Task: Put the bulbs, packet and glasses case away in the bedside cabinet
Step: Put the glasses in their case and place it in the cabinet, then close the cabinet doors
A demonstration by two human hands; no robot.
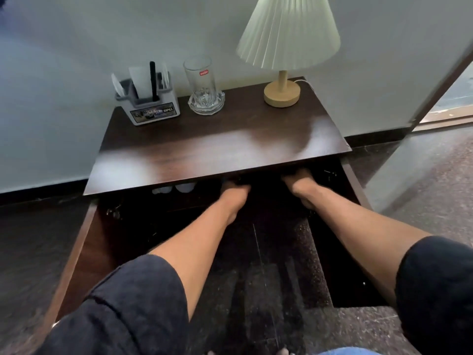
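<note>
Pale wall (76, 47), dark cabinet top (217, 142), lamp (288, 34) back right. Under front edge: left grip (234, 194), right grip (303, 187), closure hidden, can't tell.

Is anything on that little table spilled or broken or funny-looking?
Nothing looks spilled or broken. The lamp, pen holder and tall glass all stand upright on the cabinet top. The only funny bit: the glass seems to sit inside a cut-glass dish.
</note>
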